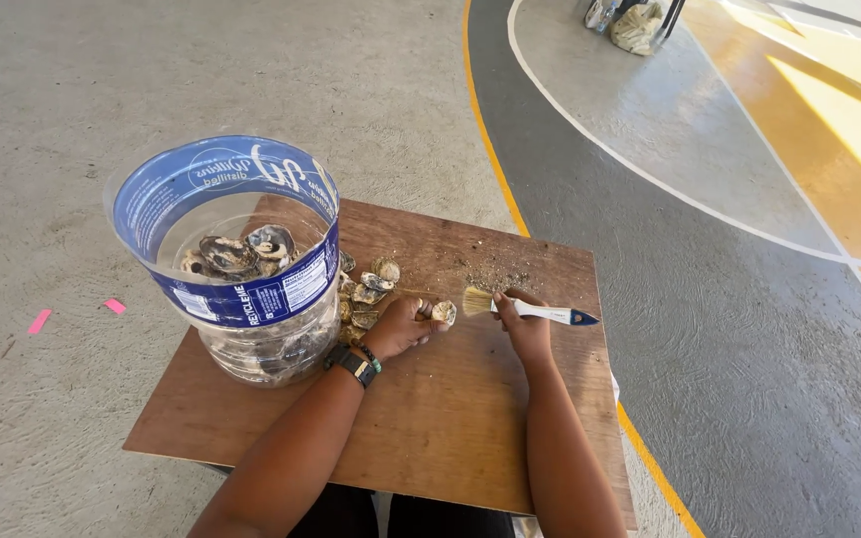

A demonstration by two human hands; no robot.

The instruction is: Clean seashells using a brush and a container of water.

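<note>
Now we pinch 1 shell (442, 313) in our left hand (403, 326) over the wooden board (450, 418); our right hand (527, 327) grips a brush (525, 309), bristles just beside it, near the cut plastic jug (236, 259).

The shell (442, 313) near the middle of the frame is mostly covered by the left hand (401, 327), too small to show its surface. The brush (525, 309) handle's middle is hidden under the right hand (525, 329). The board (450, 418) has its lower edge hidden by both forearms. At the top edge a bag (635, 22) is cut off
</note>
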